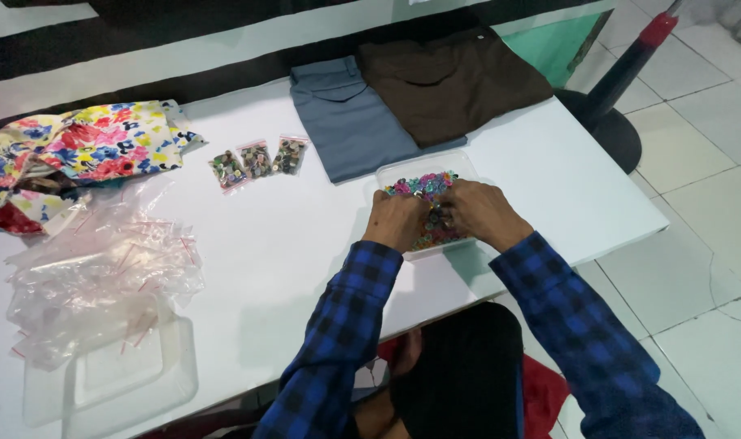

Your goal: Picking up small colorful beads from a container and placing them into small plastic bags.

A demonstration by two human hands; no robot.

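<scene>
Both my hands rest in a clear plastic box (395, 167) full of small colourful buttons (426, 184) near the table's right front. My left hand (396, 219) has its fingers curled down into the buttons. My right hand (483, 213) sits beside it, fingers also bent into the pile. What the fingertips pinch is hidden. Three small clear bags filled with buttons (257, 161) lie in a row to the left of the box.
A heap of empty zip bags (94, 276) lies at the left over a clear lid (110, 378). Floral cloth (78, 154) sits at the far left. Folded grey trousers (346, 122) and brown trousers (452, 81) lie behind the box. A black stand base (606, 130) is on the floor right.
</scene>
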